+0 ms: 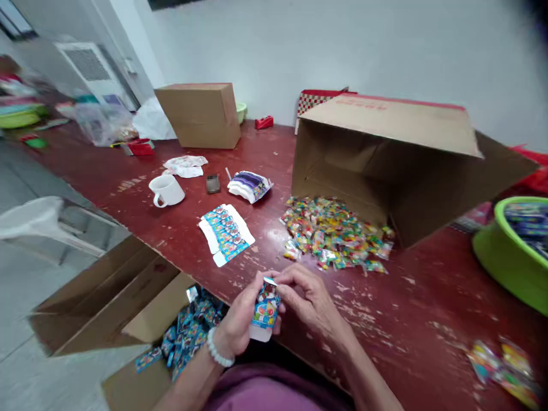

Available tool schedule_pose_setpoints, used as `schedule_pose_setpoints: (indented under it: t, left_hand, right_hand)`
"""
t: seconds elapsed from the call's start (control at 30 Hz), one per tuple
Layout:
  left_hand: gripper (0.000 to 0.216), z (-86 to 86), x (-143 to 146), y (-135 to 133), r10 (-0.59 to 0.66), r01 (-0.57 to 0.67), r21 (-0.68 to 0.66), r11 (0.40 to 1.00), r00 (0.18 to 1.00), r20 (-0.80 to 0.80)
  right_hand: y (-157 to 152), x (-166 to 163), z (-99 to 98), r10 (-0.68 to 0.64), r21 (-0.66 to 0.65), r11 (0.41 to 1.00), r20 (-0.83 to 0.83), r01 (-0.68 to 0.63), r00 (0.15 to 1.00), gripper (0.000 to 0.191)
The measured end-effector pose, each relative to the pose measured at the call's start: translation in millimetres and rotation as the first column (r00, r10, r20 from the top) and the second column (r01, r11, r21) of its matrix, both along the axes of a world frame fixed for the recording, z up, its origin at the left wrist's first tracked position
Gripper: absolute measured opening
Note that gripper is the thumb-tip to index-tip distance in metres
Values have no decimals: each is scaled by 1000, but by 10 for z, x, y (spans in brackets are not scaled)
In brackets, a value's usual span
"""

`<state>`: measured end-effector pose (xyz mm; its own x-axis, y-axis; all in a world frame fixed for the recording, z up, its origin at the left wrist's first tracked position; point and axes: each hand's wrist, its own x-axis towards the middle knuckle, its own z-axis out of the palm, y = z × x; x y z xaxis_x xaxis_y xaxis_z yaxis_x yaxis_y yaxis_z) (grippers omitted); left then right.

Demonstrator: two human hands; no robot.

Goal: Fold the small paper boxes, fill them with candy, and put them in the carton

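A small blue printed candy box (265, 307) is held upright near the table's front edge. My left hand (240, 319), with a pale beaded bracelet at the wrist, wraps round the box from the left. At its top, the fingers of my right hand (306, 297) pinch the white flap. Beyond my hands lies a stack of flattened blue box blanks (228, 233). A heap of wrapped candies (338, 234) spills from a large carton (342, 154) tipped on its side. Below the table edge, an open carton (149, 322) contains many blue boxes (194, 322).
A white mug (166, 190), a dark phone-like object (213, 183) and a purple-and-white packet stack (250, 186) stand beyond the blanks. A closed carton (201, 116) is behind them. At right sit a green basin (509, 260) and loose packets (505, 368). A white stool (47, 222) stands left.
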<state>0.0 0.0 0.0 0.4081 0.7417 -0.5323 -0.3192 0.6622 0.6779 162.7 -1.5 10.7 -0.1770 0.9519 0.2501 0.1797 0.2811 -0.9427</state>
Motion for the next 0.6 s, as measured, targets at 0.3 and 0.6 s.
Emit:
schedule_pose_setpoints:
  t: [0.3,0.6]
  left_hand:
    - [71,36,31,9,-91,129,203,971,979,-184]
    - [68,0,-40,50,-124,211,315,925,953,-275]
  right_hand:
    - [74,-45,-169,-10,-353,928,-349,-122,937,18]
    - [47,-106,-129,-60,-337,938,-396,-84,916,21]
